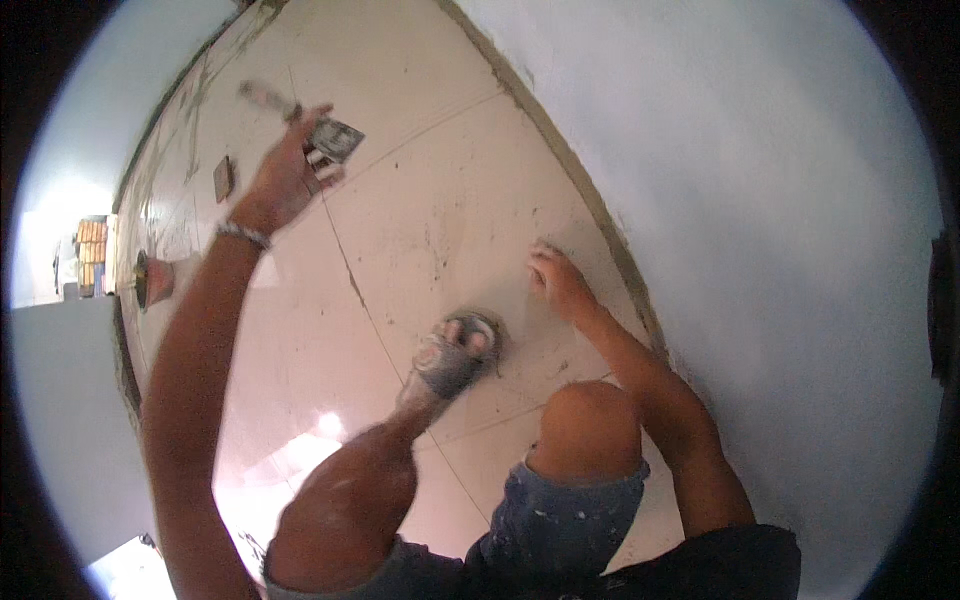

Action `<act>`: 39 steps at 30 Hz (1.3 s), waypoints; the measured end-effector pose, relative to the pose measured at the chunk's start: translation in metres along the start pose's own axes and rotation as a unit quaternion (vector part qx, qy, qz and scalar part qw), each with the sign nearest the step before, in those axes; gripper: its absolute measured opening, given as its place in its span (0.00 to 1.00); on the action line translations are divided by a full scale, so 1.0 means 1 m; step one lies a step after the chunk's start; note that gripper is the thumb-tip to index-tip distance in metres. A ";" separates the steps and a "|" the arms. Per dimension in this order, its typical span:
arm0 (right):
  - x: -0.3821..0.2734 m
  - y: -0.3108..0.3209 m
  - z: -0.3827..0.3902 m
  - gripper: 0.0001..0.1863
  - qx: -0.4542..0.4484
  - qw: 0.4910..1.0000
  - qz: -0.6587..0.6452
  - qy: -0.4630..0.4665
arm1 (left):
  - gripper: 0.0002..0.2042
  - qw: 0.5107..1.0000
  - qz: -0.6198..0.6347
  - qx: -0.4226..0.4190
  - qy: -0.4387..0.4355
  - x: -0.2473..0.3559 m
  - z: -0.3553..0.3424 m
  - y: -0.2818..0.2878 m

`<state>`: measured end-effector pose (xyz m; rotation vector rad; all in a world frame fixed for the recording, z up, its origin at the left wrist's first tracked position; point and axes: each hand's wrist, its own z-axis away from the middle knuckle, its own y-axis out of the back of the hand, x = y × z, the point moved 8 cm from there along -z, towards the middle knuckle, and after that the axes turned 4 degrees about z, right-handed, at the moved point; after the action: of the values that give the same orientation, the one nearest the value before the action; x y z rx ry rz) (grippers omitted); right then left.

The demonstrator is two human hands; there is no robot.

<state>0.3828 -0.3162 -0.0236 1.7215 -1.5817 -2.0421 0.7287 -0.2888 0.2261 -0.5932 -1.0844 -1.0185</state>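
Observation:
My left hand [290,175] is stretched out over the tiled floor at the far left, its fingers closed around a putty knife. The putty knife [340,139] has a flat, grey-smeared blade beside my fingers and a pale handle blurred by motion. My right hand [562,282] hangs lower, above the floor near the right wall, with fingers loosely curled in and nothing seen in them. Below and between the hands is my sandalled foot [455,355], dusted pale.
A small brown block [222,179] lies on the tiled floor [400,210] left of my left hand. Nearer stands a reddish cone-shaped container [155,279]. A pale wall [760,250] rises along the right, with a rough mortar strip [570,165] at its foot. Stacked boxes [92,255] stand far left.

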 end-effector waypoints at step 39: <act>-0.084 0.119 0.360 0.18 -0.032 0.754 -0.301 -0.583 | 0.22 0.938 -0.197 0.244 -0.148 -0.182 -0.315 -0.156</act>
<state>0.0816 -0.0898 0.0700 0.8687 -0.9580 -3.8949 0.7061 -0.5455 -0.0743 -0.1217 -1.7056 -0.9620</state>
